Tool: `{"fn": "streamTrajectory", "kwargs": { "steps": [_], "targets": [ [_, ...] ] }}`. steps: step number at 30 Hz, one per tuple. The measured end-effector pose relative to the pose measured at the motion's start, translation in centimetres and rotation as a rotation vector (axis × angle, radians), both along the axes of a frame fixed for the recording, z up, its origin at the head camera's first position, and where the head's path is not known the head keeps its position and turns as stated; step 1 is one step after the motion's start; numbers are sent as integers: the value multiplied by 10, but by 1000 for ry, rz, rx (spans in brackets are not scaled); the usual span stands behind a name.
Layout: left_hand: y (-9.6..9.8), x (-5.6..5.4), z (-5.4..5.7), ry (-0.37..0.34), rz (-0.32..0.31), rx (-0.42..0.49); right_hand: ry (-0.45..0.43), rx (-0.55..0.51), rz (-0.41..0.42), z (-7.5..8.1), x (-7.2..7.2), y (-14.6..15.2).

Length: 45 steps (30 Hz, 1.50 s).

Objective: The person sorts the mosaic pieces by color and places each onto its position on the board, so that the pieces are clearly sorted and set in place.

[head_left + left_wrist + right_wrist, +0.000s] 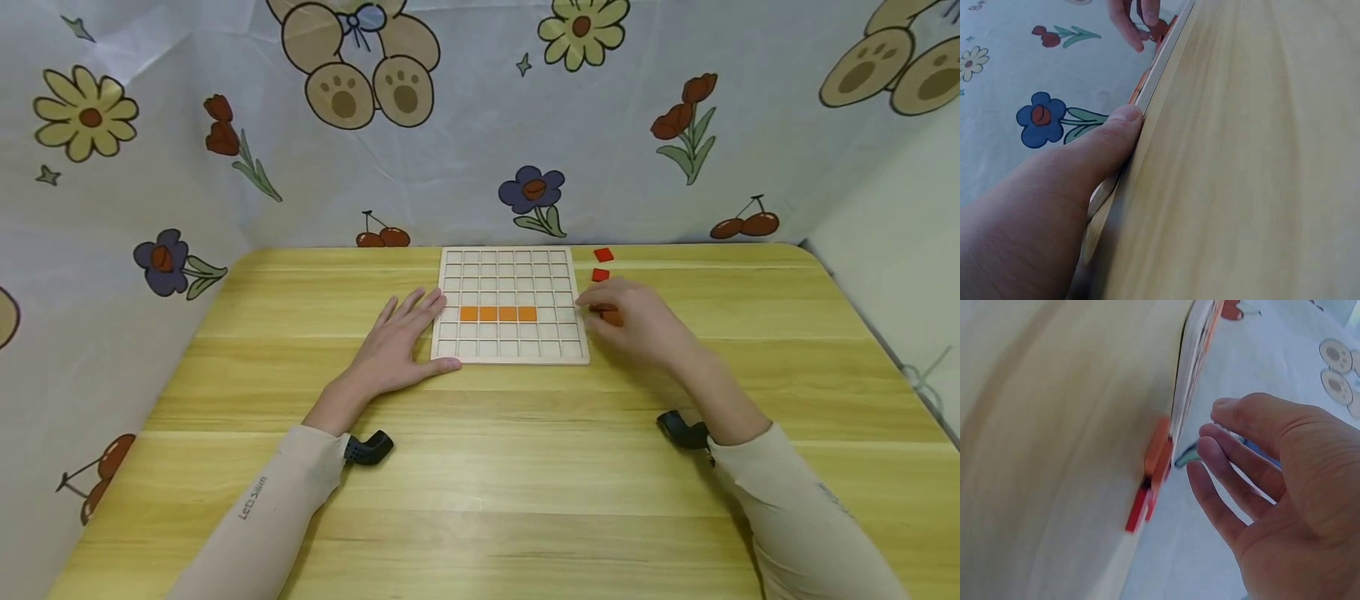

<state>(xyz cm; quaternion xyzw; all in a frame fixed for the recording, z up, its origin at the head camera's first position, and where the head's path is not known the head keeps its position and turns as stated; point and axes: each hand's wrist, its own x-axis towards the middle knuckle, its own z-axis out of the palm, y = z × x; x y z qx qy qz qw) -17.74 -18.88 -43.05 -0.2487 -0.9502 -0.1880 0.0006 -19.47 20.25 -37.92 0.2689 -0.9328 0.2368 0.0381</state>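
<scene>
A pale wooden grid board lies flat on the table, with a row of several orange square tiles in its cells. My left hand rests against the board's left side, fingers spread on the edge and thumb at the front left corner. In the left wrist view the thumb lies along that front edge. Just off the right edge, my right hand hovers over loose orange tiles, which it partly covers. In the right wrist view its fingers are loosely bent, with nothing visible between them.
Two red tiles lie on the table beyond my right hand, beside the board. The wooden table ends at a printed cloth backdrop close behind the board. A black wrist camera sits at my left cuff, another at the right.
</scene>
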Motion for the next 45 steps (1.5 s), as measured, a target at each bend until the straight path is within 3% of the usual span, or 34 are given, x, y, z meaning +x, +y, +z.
{"fn": "streamTrajectory", "kwargs": {
  "steps": [10,23,45],
  "targets": [
    [-1,-1,-1,-2,-1,2,-44,18,-69,11,-2,27],
    [1,-1,0,-1,-10,3,-151,62,-72,4,-3,36],
    [1,1,2,-1,-1,15,-68,44,-39,10,-12,25]
  ]
}}
